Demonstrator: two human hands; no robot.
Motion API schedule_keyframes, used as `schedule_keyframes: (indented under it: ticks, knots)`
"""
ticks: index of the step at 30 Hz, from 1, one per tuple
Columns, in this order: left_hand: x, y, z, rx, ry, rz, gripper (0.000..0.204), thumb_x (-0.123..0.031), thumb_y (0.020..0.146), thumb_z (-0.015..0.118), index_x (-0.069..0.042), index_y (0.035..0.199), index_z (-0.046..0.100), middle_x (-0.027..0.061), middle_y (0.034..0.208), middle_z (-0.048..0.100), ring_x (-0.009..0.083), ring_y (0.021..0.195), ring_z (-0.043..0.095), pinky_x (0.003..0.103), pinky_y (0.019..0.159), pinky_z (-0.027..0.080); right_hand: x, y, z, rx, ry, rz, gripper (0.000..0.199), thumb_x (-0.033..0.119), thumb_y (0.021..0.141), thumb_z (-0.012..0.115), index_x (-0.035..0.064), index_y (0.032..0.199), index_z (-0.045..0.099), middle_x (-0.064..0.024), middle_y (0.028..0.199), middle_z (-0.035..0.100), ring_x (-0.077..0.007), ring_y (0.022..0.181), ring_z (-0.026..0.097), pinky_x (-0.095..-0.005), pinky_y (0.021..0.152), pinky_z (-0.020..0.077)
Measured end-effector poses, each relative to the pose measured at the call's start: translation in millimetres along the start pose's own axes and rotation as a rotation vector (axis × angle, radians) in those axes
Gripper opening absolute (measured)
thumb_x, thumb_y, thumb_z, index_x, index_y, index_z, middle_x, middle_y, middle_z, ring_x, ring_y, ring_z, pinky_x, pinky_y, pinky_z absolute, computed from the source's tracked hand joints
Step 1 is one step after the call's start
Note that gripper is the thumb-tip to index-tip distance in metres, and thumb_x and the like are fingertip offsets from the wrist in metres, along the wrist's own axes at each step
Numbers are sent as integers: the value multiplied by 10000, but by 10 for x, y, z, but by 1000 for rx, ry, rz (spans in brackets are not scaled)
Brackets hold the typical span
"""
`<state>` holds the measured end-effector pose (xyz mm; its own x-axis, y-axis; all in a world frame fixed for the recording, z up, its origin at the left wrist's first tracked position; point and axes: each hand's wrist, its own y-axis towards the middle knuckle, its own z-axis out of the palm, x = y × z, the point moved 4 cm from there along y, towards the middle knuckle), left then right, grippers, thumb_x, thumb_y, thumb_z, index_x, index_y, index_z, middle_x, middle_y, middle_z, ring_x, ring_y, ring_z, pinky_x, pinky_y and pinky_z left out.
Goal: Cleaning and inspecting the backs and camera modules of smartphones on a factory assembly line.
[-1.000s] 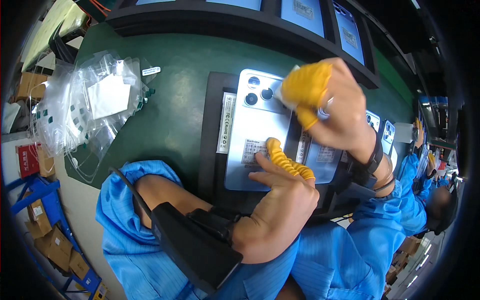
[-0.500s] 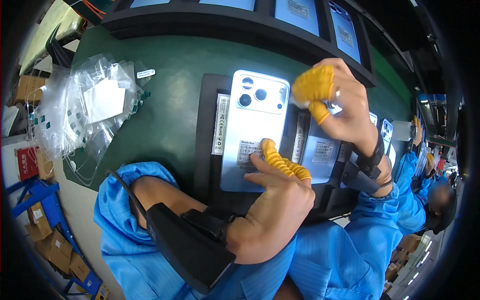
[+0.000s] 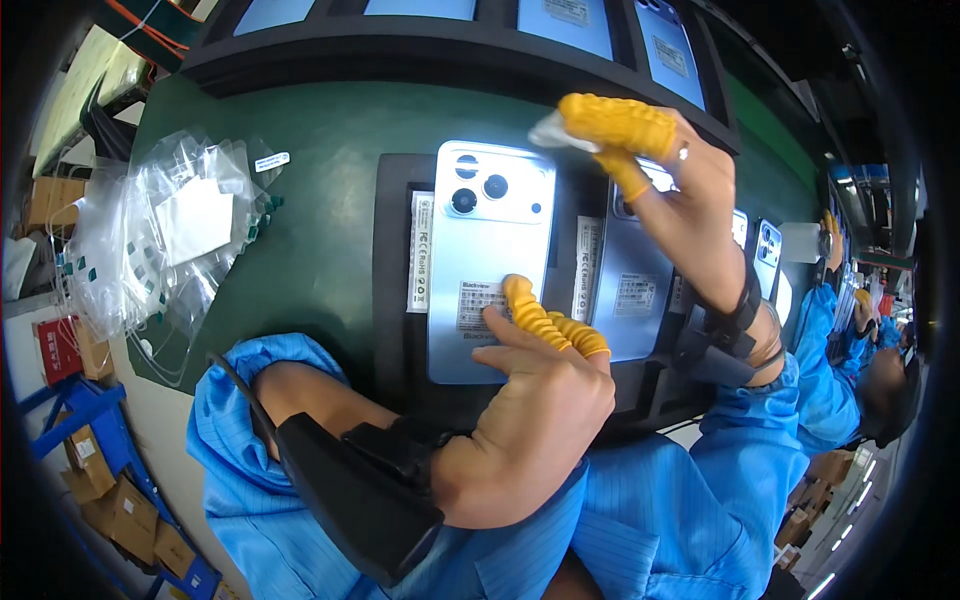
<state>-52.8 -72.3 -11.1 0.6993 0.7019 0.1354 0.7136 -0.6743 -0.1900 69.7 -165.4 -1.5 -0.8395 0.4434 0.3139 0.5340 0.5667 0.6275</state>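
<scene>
A light blue phone [image 3: 490, 235] lies back up in a black foam tray [image 3: 392, 240], its camera lenses at the far end and a printed label lower down. My left hand [image 3: 540, 400] rests on its lower half, a yellow finger cot touching the label; the fingers do not wrap round the phone. Above the phone's far right corner, my right hand [image 3: 690, 170] pinches a small white cloth [image 3: 558, 132] between finger and thumb, both in yellow cots. The cloth looks slightly blurred. A second phone [image 3: 635, 285] lies in the tray under my right forearm.
Crumpled clear plastic bags [image 3: 150, 220] with a white sheet on them lie at the left of the green table [image 3: 320, 130]. A black tray [image 3: 400, 45] with several phones runs along the back. Another person's blue sleeve [image 3: 825, 330] shows at the right.
My right hand has moved up and to the left with the white cloth, which shows more plainly now. My left hand stays on the same phone. The whole view has shifted slightly.
</scene>
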Motion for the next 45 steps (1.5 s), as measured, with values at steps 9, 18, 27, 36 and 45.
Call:
schedule_keyframes:
  ticks: [9,18,27,36,45]
  knots:
    - [14,6,11,20,48,20,294,-190,865,508,-96,1127,604,258,865,657,412,794,657,420,548,558,256,-277,11,435,252,116,116,-28,619,630,-8,729,663,-120,631,610,-276,566,560,-337,607,472]
    - [32,3,11,-122,7,-8,212,-144,718,607,-45,902,637,327,745,622,421,715,662,387,462,524,-76,40,-34,57,67,207,207,9,734,682,40,938,688,-100,1011,676,-227,928,651,-294,807,475]
    - [7,-49,-3,-121,-23,-7,205,-157,740,600,-58,913,647,284,692,631,420,699,662,410,474,532,165,157,274,247,112,-88,124,6,645,657,23,767,650,-113,744,642,-268,721,612,-361,777,450]
    - [-19,14,47,-60,26,24,264,-170,766,588,-61,1001,641,276,713,640,410,697,664,399,473,529,9,247,210,115,110,73,187,3,703,680,23,889,681,-119,888,679,-249,808,652,-333,823,476]
    - [11,0,20,-63,5,29,249,-170,806,558,-68,1020,635,302,757,636,397,712,668,398,483,532,158,86,259,461,244,-148,31,46,633,641,21,641,625,-100,599,597,-218,564,588,-404,864,449]
